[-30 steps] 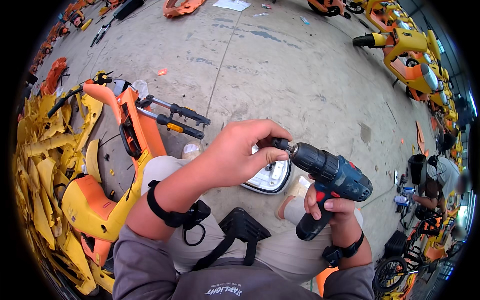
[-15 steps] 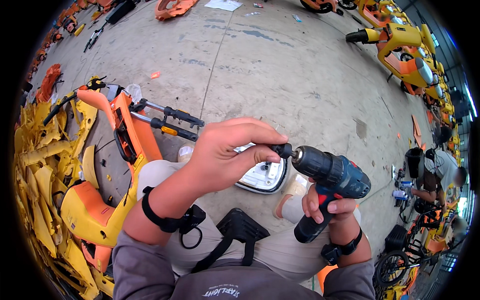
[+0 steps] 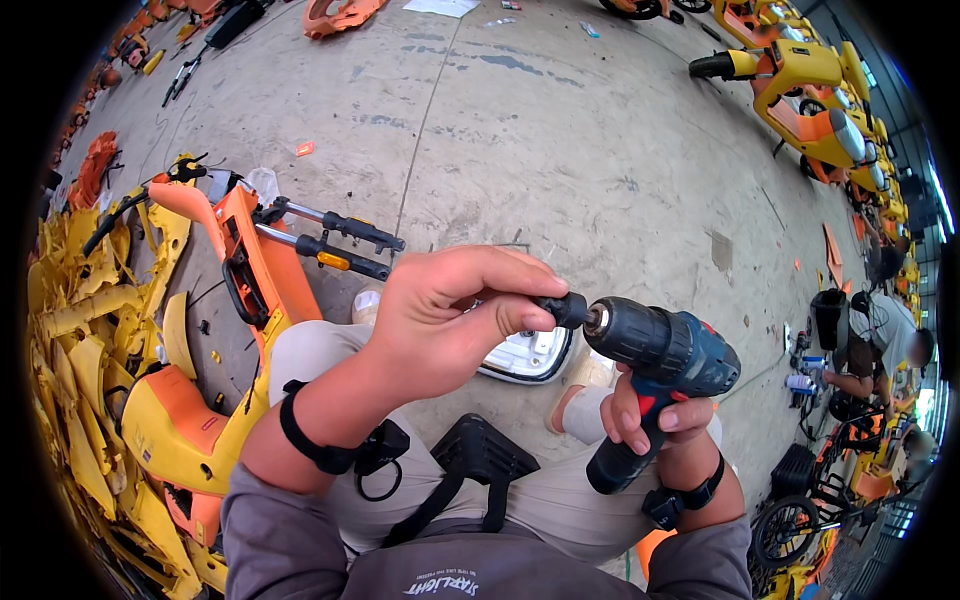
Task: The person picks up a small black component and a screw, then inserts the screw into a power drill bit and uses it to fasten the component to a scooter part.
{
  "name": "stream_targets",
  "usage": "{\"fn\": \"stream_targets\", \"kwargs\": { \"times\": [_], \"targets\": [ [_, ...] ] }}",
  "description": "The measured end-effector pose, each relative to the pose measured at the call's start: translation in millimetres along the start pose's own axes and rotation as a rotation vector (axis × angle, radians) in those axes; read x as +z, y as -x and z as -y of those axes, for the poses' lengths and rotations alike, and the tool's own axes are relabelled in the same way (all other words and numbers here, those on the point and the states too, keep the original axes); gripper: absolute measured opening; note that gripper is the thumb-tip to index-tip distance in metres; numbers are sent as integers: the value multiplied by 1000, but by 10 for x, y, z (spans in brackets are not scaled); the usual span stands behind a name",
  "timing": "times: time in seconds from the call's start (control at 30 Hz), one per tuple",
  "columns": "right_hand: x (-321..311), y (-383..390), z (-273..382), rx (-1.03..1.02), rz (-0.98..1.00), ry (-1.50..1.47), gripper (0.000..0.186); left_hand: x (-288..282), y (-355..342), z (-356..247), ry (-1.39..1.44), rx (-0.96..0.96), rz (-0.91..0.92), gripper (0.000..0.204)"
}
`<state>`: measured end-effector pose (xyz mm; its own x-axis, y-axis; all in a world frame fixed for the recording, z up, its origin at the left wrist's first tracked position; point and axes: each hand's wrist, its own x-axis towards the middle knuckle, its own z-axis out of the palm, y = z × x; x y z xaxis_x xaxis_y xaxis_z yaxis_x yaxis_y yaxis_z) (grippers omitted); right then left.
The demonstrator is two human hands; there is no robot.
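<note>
My left hand (image 3: 445,315) pinches a small black cylindrical piece (image 3: 569,310) between thumb and fingers, at the bit of a cordless drill. The drill (image 3: 705,355) is dark blue and black with red parts, its chuck aimed left at that piece. My right hand (image 3: 650,415) grips its handle, fingers wrapped round it. Below and behind my hands, a white and black oval part (image 3: 530,355) lies on the floor between my feet.
Orange-and-yellow scooter body with forks (image 3: 180,430) at my left, beside piled yellow panels (image 3: 70,330). Parked yellow scooters (image 3: 810,90) line the right. Two people (image 3: 880,340) crouch at right among tools and bike parts. An orange shell (image 3: 340,15) lies on the concrete floor (image 3: 510,150) ahead.
The drill and my right hand have moved slightly down. My left hand has shifted a little left with the black piece, still held at the bit.
</note>
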<state>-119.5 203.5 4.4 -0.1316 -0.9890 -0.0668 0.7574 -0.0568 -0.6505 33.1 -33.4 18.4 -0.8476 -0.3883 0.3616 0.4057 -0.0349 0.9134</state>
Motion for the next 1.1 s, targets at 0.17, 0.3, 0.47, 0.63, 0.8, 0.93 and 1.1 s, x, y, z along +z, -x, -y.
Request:
{"fn": "stream_targets", "kwargs": {
  "times": [0.17,0.3,0.47,0.63,0.8,0.93,1.1],
  "targets": [
    [-39,12,-30,-33,20,-55,69,19,-1,5,14,-5,-27,19],
    [-48,-2,-33,-37,44,-56,67,16,-1,9,8,8,-24,19],
    [-20,-11,-39,-39,18,-58,65,6,9,9,-1,-1,-20,18],
    [-26,-27,-52,-35,28,-44,63,11,23,15,28,-8,-33,17],
    [-9,-17,-25,-16,36,-51,55,10,12,12,39,-39,-25,18],
    [33,-25,4,-38,-45,-2,54,20,-22,-18,76,-90,-4,31],
    [-19,2,35,-39,-5,49,63,-28,-107,-104,-280,-21,84,44]
  ]
}}
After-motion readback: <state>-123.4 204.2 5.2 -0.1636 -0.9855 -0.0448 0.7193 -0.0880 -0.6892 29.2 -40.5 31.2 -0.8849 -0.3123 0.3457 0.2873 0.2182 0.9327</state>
